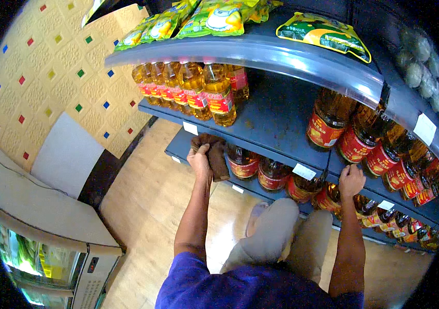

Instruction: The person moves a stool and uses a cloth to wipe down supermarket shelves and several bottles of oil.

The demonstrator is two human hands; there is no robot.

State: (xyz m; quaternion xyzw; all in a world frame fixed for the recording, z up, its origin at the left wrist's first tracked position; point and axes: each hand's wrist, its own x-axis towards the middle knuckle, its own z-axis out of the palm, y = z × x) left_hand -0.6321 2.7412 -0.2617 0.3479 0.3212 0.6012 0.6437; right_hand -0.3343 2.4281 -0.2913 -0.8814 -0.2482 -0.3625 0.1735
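Note:
My left hand (200, 159) is closed on a folded brown cloth (217, 158) in front of the shelf edge, just left of the large oil bottles on the lower shelf. My right hand (352, 180) rests against the front edge of the middle shelf (277, 127), close below a large bottle of dark oil with a red label (356, 145). Its fingers are curled, and whether they grip the edge cannot be told. Smaller bottles of golden oil (217, 96) stand in rows at the left end of that shelf.
Green and yellow packets (219, 19) lie on the upper shelf, whose clear front rail (242, 48) overhangs the bottles. Large bottles (242, 164) line the lower shelf near my knees. A glass-fronted display cooler (49, 255) stands at the lower left, beside a patterned wall (64, 58).

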